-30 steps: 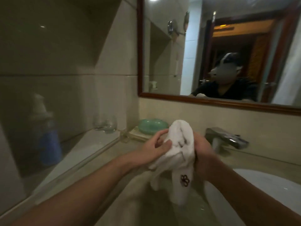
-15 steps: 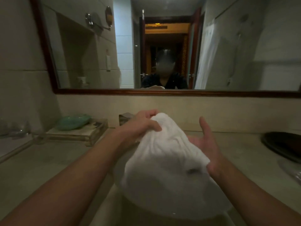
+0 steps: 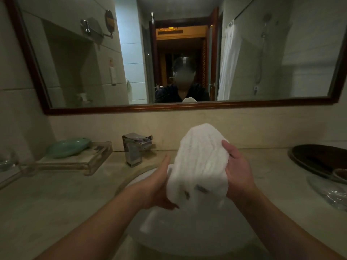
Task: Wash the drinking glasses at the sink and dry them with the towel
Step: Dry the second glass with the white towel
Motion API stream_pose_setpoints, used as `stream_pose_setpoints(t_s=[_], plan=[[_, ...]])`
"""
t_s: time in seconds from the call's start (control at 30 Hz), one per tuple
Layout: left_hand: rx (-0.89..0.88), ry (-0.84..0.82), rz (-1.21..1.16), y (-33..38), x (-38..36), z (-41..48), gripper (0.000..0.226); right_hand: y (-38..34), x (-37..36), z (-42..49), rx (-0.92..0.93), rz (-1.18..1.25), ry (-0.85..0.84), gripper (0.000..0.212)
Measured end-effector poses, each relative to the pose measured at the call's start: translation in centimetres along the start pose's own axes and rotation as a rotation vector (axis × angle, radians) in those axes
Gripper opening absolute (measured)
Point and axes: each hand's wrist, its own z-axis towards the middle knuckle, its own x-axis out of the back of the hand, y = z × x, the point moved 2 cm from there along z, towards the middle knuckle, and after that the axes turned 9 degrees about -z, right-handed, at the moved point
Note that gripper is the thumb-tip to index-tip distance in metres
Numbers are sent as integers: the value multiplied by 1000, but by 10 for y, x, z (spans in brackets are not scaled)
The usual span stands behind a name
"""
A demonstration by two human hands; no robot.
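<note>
At frame centre, above the sink (image 3: pixel 131 182), both hands clasp the white towel (image 3: pixel 201 162): left hand (image 3: pixel 159 186) cupping its lower left, right hand (image 3: pixel 236 171) gripping its right; a glass inside can't be confirmed

White towel (image 3: pixel 201 166) perhaps hides a glass; tray (image 3: pixel 319 162) cut off right.
</note>
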Motion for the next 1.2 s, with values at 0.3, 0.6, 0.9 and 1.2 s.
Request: stream_pose_setpoints(t_s=[0.3,0.6,0.9,1.2], plan=[[-370,265,-13,6,30,9,38,-1,18,21,-124,-93,127,68],[-388,465,122,30,79,18,65,-18,45,35,97,-1243,688,31],[-335,458,598,40,91,1,44,-7,67,36,331,-1331,767,21],[-240,537,1020,36,86,2,70,-2,78,33,393,-1160,784,23]])
